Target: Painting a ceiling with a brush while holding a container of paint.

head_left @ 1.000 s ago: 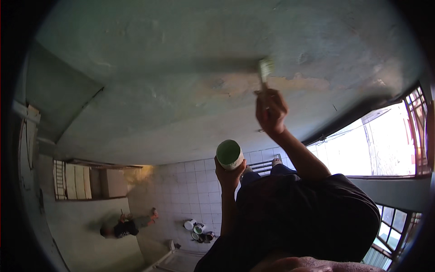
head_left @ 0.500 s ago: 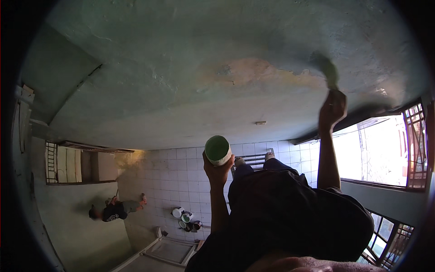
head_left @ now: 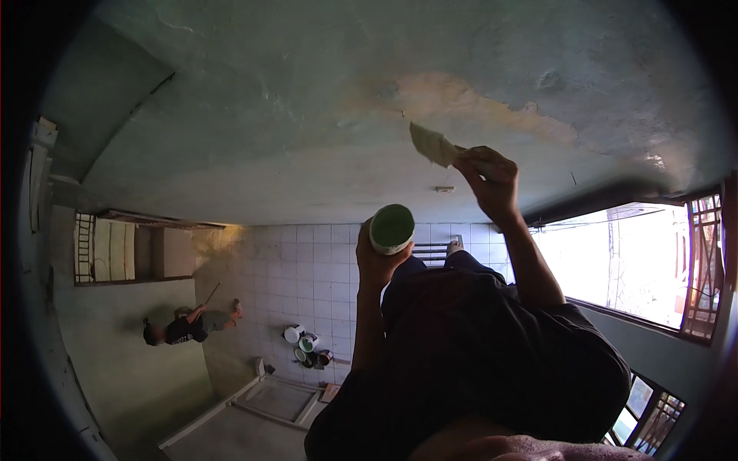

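Observation:
My left hand (head_left: 374, 260) is wrapped round a white tub of green paint (head_left: 392, 229), its open mouth tipped toward my view. My right hand (head_left: 492, 178) grips a paintbrush (head_left: 433, 144) by the handle, up and to the right of the tub. The brush's wide, pale bristles point left, in front of the green wall (head_left: 254, 146). Whether the bristles touch the wall, I cannot tell. A peeled, tan patch (head_left: 477, 104) runs across the wall just beyond the brush.
Below me, my feet stand on a slatted metal support (head_left: 430, 251) over the white tiled floor (head_left: 307, 253). Several paint buckets (head_left: 307, 343) stand on the tiles to the left. Farther left is another person (head_left: 184, 328) holding a stick-like tool. A bright barred window (head_left: 623, 257) lies right.
My right hand has swung the brush left and down from the upper right, away from the patch's right end. The tub sits slightly farther right and higher in view.

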Available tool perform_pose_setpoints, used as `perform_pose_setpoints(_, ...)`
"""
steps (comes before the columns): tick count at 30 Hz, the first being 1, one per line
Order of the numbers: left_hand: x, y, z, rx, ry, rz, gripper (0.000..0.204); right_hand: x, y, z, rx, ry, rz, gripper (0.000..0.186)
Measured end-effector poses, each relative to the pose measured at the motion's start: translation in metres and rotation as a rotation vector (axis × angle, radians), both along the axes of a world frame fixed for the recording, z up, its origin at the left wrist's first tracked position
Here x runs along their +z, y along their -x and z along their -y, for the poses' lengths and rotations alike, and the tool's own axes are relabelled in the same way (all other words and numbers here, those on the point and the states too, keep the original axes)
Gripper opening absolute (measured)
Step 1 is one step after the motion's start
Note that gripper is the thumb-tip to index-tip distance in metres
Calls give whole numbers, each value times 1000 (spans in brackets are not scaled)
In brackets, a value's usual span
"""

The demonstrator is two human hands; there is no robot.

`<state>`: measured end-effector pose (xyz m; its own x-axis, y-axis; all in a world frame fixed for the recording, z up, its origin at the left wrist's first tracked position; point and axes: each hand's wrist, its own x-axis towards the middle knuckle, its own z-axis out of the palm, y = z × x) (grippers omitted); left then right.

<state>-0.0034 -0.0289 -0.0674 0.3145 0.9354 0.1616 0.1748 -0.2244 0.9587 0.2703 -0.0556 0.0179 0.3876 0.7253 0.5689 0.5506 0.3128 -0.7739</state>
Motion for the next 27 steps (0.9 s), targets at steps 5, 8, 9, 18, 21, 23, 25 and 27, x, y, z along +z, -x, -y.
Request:
perform_pose_setpoints(5, 10, -7, -6, -204, 16, -17, 76, 33, -17, 34, 338, 212, -108, 9)
perform_pose_setpoints(8, 11, -15, -9, -287, 76, 3, 76, 51, -10, 42, 525, 198, -88, 9)
perform_pose_setpoints(9, 11, -17, -9, -312, 79, 31, 76, 57, -6, 45, 519, 230, -81, 10)
perform_pose_setpoints(18, 0, -24, 2, -464, 115, 136, 87, 98, 6, 59, 666, 517, 172, 13)
perform_pose_setpoints(21, 3, -25, 8, -488, 144, 85, 93, 95, 21, 55, 605, 552, 298, 14)
perform_pose_setpoints(23, 2, -27, 11, -498, 142, 72, 94, 95, 28, 53, 593, 491, 301, 16)
perform_pose_setpoints(25, -1, -27, 14, -510, 314, 135, 93, 91, 29, 51, 604, 443, 280, 16)
perform_pose_setpoints(27, -1, -29, 17, -484, 274, 160, 87, 83, 29, 50, 607, 399, 257, 16)
